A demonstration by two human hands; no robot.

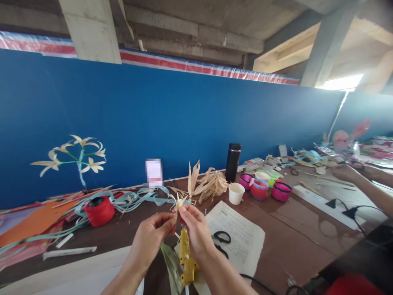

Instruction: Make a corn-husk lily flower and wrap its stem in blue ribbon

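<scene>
Both of my hands meet over the table, pinching a small pale flower (178, 203) that looks made of dried husk. My left hand (151, 232) closes its fingertips around the flower's lower end. My right hand (196, 227) grips it from the other side, close to the petals. Just beneath my hands lies a yellow glue gun (185, 256), with a green-tinged husk leaf (172, 264) beside it. Behind them sits a bundle of dried husks (211, 184). To the left, a finished-looking spray of cream flowers (81, 164) stands on a blue-wrapped stem.
A red ribbon roll (100, 211) and pale blue ribbons (138, 200) lie left. A printed sheet (239, 233), white cup (236, 193), black thermos (233, 162), small colored containers (259, 189) and power strip (327, 207) spread rightward. Another person's arm (362, 184) reaches in at right.
</scene>
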